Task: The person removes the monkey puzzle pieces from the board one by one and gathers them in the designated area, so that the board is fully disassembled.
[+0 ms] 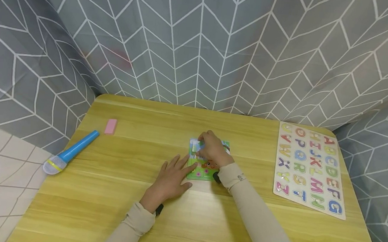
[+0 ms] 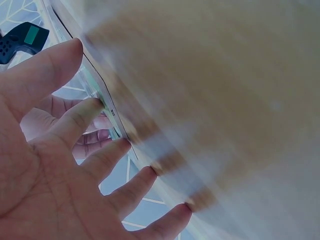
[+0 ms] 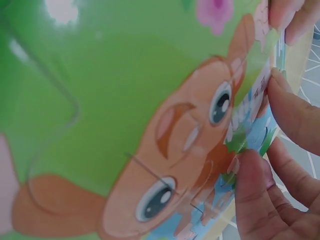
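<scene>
Puzzle board (image 1: 204, 172) lies toward the bench's (image 1: 158, 125) far edge
Left grip (image 1: 170, 181) touches it, spread wide; right grip (image 1: 213, 148) curls over it, hold unclear

- Puzzle (image 3: 125, 85): smooth, glossy printed face
- Tabletop (image 1: 136, 139): wood-grained, with a soft sheen
- Curtain (image 1: 201, 40): matt cloth
- Microphone (image 1: 71, 153): smooth plastic
- Sleeves (image 1: 257, 211): matt cloth

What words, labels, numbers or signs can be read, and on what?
"ABCDEFG": multicoloured letters, flat cream rectangular board.
"HIJKLMN": same board.
"OPQRST": same board.
"UVWXYZ": same board.
Dark print on the green-and-blue picture puzzle: too blurred to read.
Tiny dark marking near its edge: too small.
</scene>
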A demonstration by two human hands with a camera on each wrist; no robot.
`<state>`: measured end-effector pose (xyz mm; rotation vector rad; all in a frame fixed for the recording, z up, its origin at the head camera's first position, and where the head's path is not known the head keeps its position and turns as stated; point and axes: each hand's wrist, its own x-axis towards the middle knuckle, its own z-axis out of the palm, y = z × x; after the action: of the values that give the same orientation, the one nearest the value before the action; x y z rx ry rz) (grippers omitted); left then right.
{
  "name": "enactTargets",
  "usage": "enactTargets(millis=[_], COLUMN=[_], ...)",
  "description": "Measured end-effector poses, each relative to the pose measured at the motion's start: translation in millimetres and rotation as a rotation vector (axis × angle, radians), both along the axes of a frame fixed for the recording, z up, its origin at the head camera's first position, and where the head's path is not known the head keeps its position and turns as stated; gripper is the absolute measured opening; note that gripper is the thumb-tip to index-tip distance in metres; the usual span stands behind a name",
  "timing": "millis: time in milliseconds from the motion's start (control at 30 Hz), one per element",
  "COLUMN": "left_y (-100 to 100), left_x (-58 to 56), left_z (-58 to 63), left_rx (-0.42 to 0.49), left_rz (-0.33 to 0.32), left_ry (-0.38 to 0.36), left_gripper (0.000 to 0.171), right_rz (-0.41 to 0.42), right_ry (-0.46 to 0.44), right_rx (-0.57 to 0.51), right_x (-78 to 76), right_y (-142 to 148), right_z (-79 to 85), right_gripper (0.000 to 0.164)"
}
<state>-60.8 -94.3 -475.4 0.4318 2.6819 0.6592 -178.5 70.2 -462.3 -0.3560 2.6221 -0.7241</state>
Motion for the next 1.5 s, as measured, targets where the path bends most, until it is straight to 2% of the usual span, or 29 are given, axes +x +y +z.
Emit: enactTargets(millis=[167,400,800,1233,1500], left_y=[-0.2,-0.4,0.4,1.4,0.3], left_x=[-0.2,0.3,0.2,-0.6,-0.1], left_z=[0.4,-0.2,-3.3,-0.5,3.2], left_rx=[0.0,0.006,-0.001,-0.003,0.001], left_rz=[0.002,0.005,0.004,0.011,0.016], left_ry=[-0.001,0.0,-0.011,-0.019,-0.045], left_gripper=[0.062,0.063,0.063,0.061,0.06], right_rz=[0.005,0.037,0.039,0.015,0.033], right_ry=[0.029,0.059,0.068,0.028,0.063], right_rx=[0.004,-0.096,-0.101,-0.24,-0.267], right_x=[0.6,2.5,1.4,3.3,5.5], right_y=[-0.5,-2.0,0.2,7.7,12.6], right_z=[0.6,-4.7,-9.2,-10.4,-10.6], right_gripper=[0.051,0.047,0.048,0.028,0.021])
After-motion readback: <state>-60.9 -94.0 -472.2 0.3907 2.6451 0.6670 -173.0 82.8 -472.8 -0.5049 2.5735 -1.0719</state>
